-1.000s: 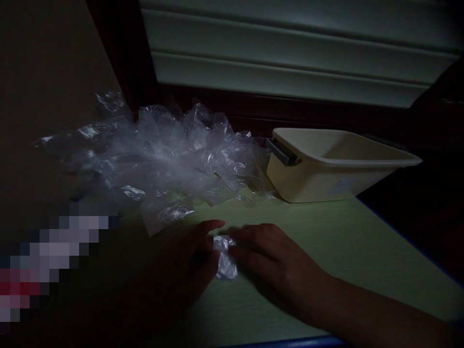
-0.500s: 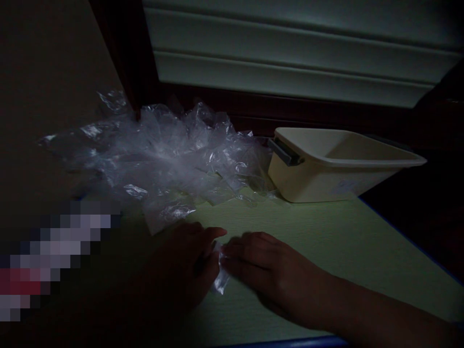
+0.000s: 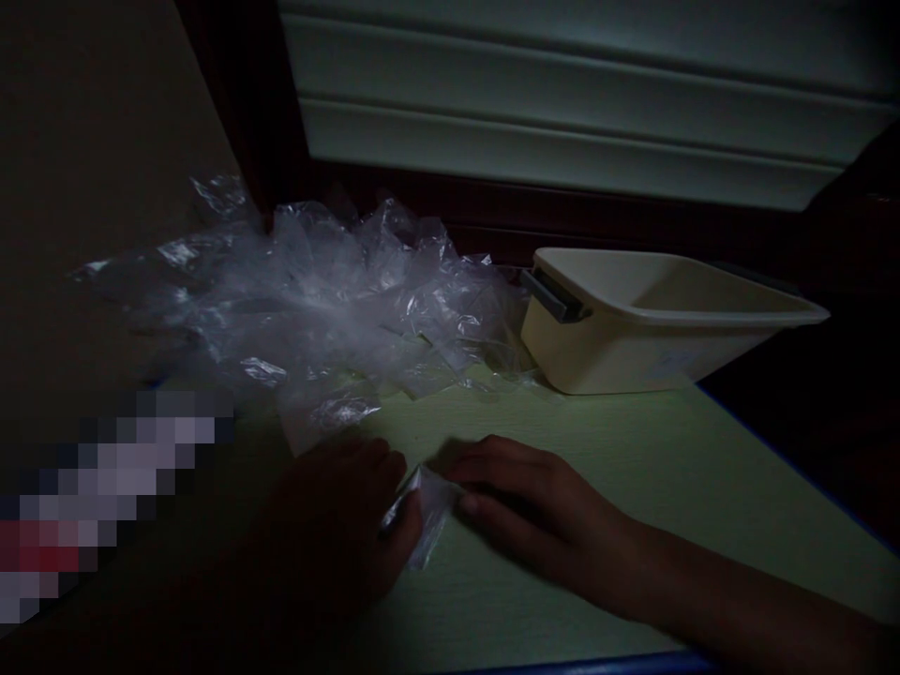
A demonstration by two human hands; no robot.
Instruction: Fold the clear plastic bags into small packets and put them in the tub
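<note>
A small clear plastic bag point(image 3: 430, 514) lies between my hands on the pale green tabletop point(image 3: 562, 619). My left hand point(image 3: 352, 525), deep in shadow, is closed on the bag's left side, its thumb pressed over the film. From the right, my right hand point(image 3: 541, 511) pinches the bag's upper right corner between thumb and fingers. Beyond my left hand, one flat clear bag point(image 3: 330, 417) sticks out at the near edge of a large heap of crumpled clear plastic bags point(image 3: 316, 291).
A cream plastic bin point(image 3: 611, 352) with a grey handle stands at the back right of the table. Behind it is a dark frame with pale slatted panels point(image 3: 562, 103). A pixelated patch covers the left edge. The light is dim.
My hands have drawn slightly apart, and more of the small bag shows between them, spread wider. My left fingers have curled in; the heap and bin stay put.
</note>
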